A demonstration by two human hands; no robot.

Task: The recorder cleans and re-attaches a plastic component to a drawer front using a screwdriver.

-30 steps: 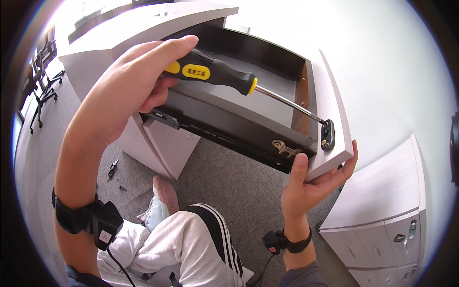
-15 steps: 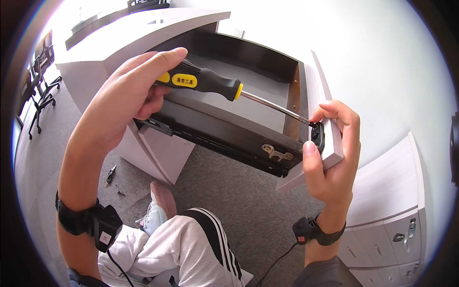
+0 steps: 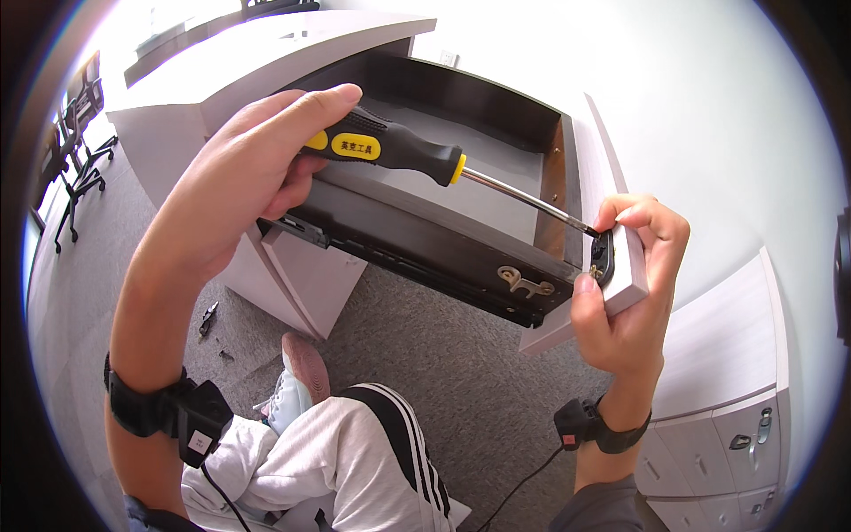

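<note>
My left hand point(image 3: 257, 160) is closed around the black and yellow handle of a screwdriver point(image 3: 403, 152), its shaft slanting down to the right. The tip meets the upper end of a black fitting point(image 3: 604, 257) on the inner face of the drawer front point(image 3: 629, 277). With thumb and fingers bent round that panel's edge, my right hand point(image 3: 634, 297) pinches the fitting and panel. A small brass-coloured piece shows by my right thumb. The dark drawer point(image 3: 408, 211) is pulled out, with a metal hook plate point(image 3: 525, 282) on its side.
The drawer extends from a pale cabinet point(image 3: 168, 133). A black sliding rail point(image 3: 425, 282) runs along its lower side. At the right stands another pale cabinet point(image 3: 709, 426) near the wall. A small dark tool point(image 3: 207, 321) lies on the grey carpet point(image 3: 434, 372), left of my shoe point(image 3: 291, 399).
Both hands, the screwdriver and the fitting have shifted slightly right in view. My right thumb sits a little lower on the fitting, uncovering the small brass-coloured piece.
</note>
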